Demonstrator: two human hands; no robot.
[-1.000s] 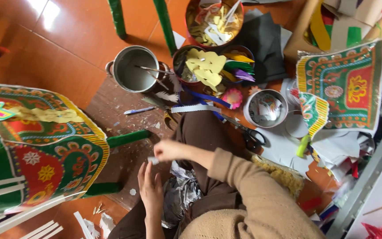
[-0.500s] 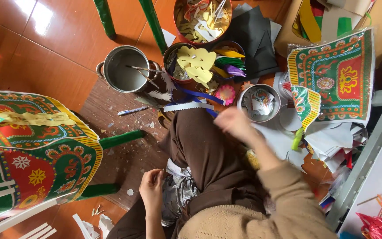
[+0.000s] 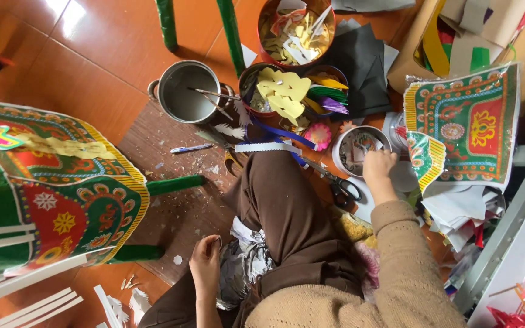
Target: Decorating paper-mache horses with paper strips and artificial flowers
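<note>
Your right hand (image 3: 379, 169) has moved from your lap to the small metal bowl (image 3: 360, 149), fingers curled at its rim, grip unclear; left hand (image 3: 205, 264) stays loosely curled by crumpled foil (image 3: 244, 267).

Bright, even daylight fills the scene, with white glare patches on the glossy orange floor (image 3: 92, 42) at the upper left, only soft shadows under the metal pot (image 3: 188, 92), mostly sharp focus at centre, and slight stretching and softness towards the frame's edges and corners.
</note>
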